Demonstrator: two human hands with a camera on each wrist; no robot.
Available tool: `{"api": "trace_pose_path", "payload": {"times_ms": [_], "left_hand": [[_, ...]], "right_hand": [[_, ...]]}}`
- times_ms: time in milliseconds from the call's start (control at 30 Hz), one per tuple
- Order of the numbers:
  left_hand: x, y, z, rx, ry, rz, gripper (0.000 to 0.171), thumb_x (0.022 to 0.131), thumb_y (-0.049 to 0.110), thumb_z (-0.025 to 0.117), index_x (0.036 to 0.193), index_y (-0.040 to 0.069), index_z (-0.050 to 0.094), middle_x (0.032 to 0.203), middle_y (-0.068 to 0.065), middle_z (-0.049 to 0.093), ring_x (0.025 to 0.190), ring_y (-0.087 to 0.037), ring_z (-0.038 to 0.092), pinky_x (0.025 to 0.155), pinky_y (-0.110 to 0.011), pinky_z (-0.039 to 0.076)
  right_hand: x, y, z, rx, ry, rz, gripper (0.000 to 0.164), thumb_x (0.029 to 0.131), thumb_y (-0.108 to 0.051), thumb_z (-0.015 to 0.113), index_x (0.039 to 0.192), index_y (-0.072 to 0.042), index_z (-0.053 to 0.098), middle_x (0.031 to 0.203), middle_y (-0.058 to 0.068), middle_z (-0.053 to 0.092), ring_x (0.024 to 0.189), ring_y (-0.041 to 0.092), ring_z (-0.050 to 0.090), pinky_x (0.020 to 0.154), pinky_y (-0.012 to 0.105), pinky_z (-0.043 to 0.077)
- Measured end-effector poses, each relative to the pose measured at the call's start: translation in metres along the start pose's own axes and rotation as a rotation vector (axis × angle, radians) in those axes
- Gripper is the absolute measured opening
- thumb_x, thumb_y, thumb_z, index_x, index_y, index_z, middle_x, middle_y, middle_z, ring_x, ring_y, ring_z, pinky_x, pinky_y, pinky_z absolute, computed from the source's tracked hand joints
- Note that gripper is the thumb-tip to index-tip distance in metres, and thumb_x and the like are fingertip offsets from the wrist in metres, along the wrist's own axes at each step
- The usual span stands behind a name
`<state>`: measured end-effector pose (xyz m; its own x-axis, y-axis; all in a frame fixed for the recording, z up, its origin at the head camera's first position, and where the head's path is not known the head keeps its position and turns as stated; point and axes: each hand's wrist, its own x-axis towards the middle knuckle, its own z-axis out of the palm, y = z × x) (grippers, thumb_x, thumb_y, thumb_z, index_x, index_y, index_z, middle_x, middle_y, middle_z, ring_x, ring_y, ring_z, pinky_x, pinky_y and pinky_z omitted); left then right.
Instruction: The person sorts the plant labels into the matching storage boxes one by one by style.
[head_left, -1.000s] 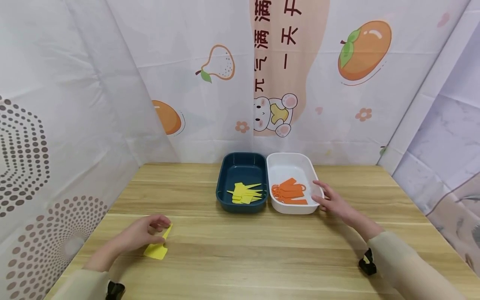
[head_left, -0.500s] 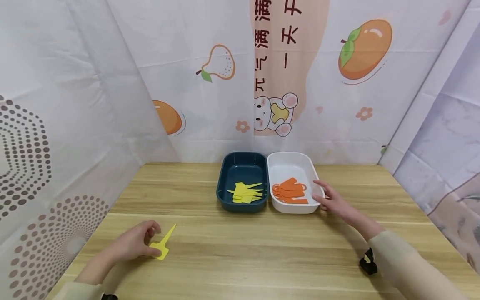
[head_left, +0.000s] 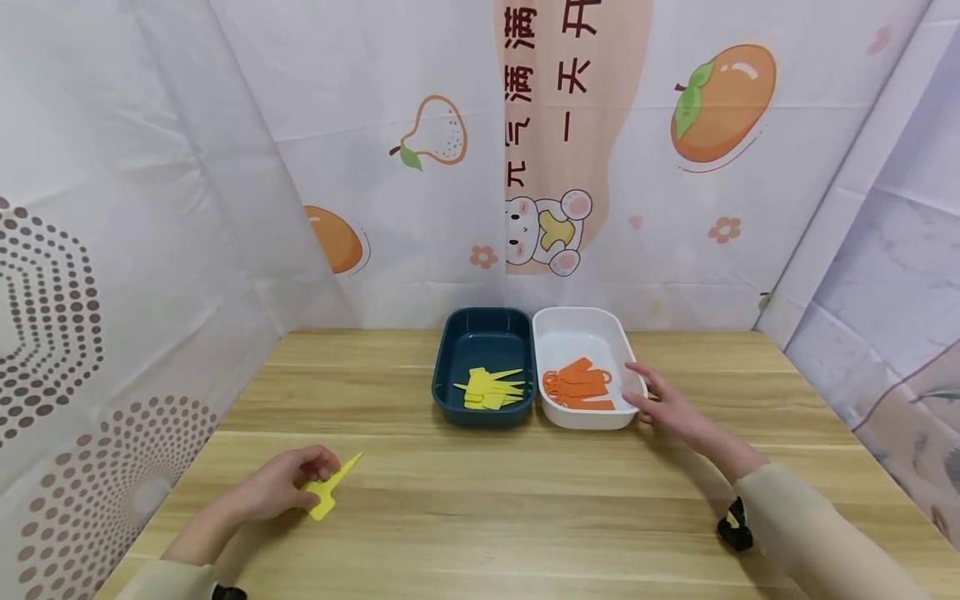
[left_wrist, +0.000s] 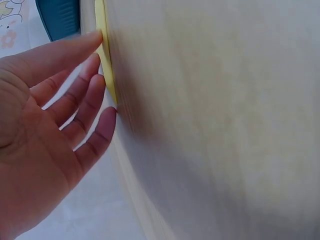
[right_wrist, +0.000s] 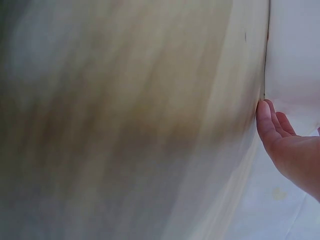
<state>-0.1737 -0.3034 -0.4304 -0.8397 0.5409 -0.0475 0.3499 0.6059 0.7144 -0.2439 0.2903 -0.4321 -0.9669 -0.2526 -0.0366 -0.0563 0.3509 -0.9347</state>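
My left hand [head_left: 288,483] is low on the left of the table, thumb and fingers pinching the broad head of a yellow T-shaped plant label [head_left: 324,492]. Its pointed stem aims up and right. In the left wrist view, the label [left_wrist: 105,55] shows edge-on between the thumb and the fingertips. My right hand [head_left: 667,408] rests its relaxed, extended fingers against the right rim of the white tray [head_left: 585,421]. Orange tags with loops [head_left: 581,385] lie inside that tray. A dark blue tray [head_left: 480,415] beside it holds several yellow plant labels [head_left: 491,387].
Both trays stand side by side at the back middle of the wooden table [head_left: 480,508]. Behind them hangs a white curtain [head_left: 420,217] with fruit prints, and another patterned cloth [head_left: 127,333] borders the left side.
My left hand has shifted its fingers from the stem down to the head of the yellow label. The label has turned and slid slightly right. My right hand stays at the white tray.
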Motion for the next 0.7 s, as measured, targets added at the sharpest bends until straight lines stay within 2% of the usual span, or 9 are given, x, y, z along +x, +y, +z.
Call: {"api": "trace_pose_path", "payload": {"times_ms": [133,200,300,400,500,700], "left_hand": [[-0.001,-0.001,-0.001,0.015,0.012,0.023,0.033,0.078,0.002,0.076,0.108,0.004,0.061,0.101,-0.003,0.061,0.094,-0.015,0.057,0.082,-0.027,0.05],[-0.004,0.001,-0.001,0.075,0.036,0.001,0.034,0.078,0.014,0.08,0.106,0.007,0.062,0.102,-0.001,0.062,0.095,-0.017,0.058,0.082,-0.03,0.05],[-0.009,0.004,0.001,0.195,0.086,-0.073,0.048,0.069,0.032,0.087,0.104,0.009,0.062,0.098,0.0,0.06,0.09,-0.018,0.057,0.08,-0.035,0.05],[-0.011,0.007,0.005,0.295,0.12,-0.152,0.06,0.06,0.041,0.09,0.103,0.011,0.061,0.093,0.0,0.056,0.086,-0.017,0.054,0.078,-0.039,0.049],[-0.01,0.009,0.007,0.293,0.12,-0.182,0.064,0.058,0.038,0.092,0.105,0.011,0.06,0.094,-0.002,0.055,0.087,-0.017,0.053,0.079,-0.042,0.048],[-0.007,0.01,0.007,0.208,0.089,-0.136,0.058,0.061,0.025,0.092,0.106,0.01,0.058,0.095,-0.002,0.054,0.089,-0.019,0.051,0.078,-0.037,0.047]], "right_hand": [[0.0,0.002,0.001,0.004,0.007,-0.012,0.062,0.1,-0.013,0.056,0.15,-0.001,0.021,0.103,0.02,0.046,0.064,0.016,0.045,0.057,0.023,0.041],[0.0,0.002,0.001,0.004,0.01,-0.019,0.061,0.1,-0.013,0.056,0.149,-0.001,0.021,0.105,0.021,0.047,0.065,0.016,0.046,0.058,0.023,0.041],[0.0,0.001,0.001,-0.002,0.005,-0.02,0.061,0.1,-0.014,0.056,0.149,-0.001,0.021,0.111,0.027,0.046,0.069,0.017,0.048,0.059,0.023,0.043],[0.001,0.001,0.001,-0.019,0.004,-0.016,0.061,0.1,-0.015,0.056,0.149,0.0,0.021,0.119,0.032,0.043,0.076,0.019,0.051,0.062,0.024,0.044],[0.001,0.0,0.001,-0.026,0.007,-0.006,0.062,0.1,-0.016,0.056,0.149,-0.001,0.022,0.121,0.033,0.041,0.079,0.02,0.052,0.063,0.024,0.045],[0.001,-0.001,0.001,-0.035,0.013,-0.002,0.062,0.1,-0.015,0.057,0.15,0.0,0.022,0.116,0.03,0.044,0.073,0.019,0.051,0.061,0.024,0.045]]}}
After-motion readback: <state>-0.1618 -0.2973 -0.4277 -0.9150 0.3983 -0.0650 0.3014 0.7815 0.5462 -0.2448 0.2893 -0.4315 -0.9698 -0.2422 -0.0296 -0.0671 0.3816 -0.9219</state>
